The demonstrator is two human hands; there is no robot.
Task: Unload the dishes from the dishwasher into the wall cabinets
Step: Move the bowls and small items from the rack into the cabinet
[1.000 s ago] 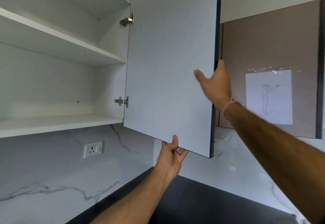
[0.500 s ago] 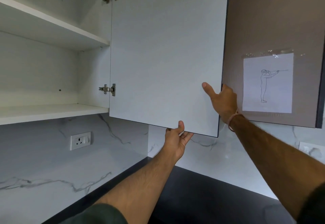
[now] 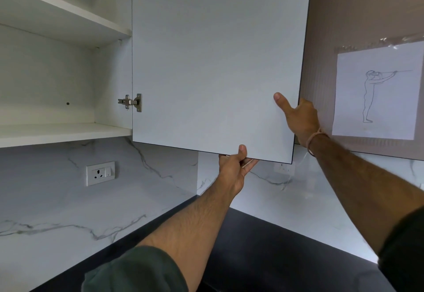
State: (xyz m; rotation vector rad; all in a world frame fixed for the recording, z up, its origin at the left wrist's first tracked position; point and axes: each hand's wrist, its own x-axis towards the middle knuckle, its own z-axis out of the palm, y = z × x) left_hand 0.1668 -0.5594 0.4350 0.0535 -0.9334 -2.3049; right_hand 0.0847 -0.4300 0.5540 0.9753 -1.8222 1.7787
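Opening the wall cabinet (image 3: 57, 131) is the step in hand. The left hand (image 3: 236, 168) pinches the bottom edge of the cabinet door (image 3: 215, 62), thumb on its face, and the right hand (image 3: 300, 119) clasps its free side edge. No dishes or dishwasher are in view. The next move is probably to let go and reach down for the dishes.

home kitchen. white wall cabinet (image 3: 66, 67) with shelves, door (image 3: 215, 62) open on a metal hinge (image 3: 130, 102), marble-look backsplash (image 3: 57, 200) with wall socket (image 3: 100, 173), dark countertop (image 3: 263, 257) in the corner.
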